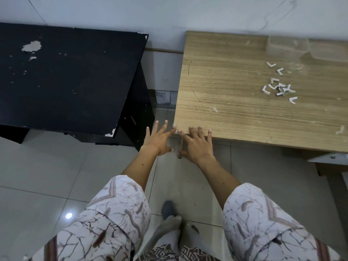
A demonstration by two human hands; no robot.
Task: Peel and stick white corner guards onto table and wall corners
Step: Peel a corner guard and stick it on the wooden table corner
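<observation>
A small white corner guard (pixel 176 131) sits on the near left corner of the light wooden table (pixel 244 113). My left hand (pixel 157 139) reaches to that corner with fingers spread straight, its forefinger touching the guard from the left. My right hand (pixel 196 144) lies with straight fingers over the table's front edge, just right of the corner, forefinger pointing at the guard. A loose heap of white L-shaped corner guards and peeled backings (pixel 280 85) lies on the table's far right part.
A black table (pixel 66 81) with chipped paint stands to the left, a narrow gap of tiled floor (pixel 163 112) between it and the wooden one. Both tables stand against a pale wall (pixel 169 14). My feet (pixel 169 211) are on the tiles below.
</observation>
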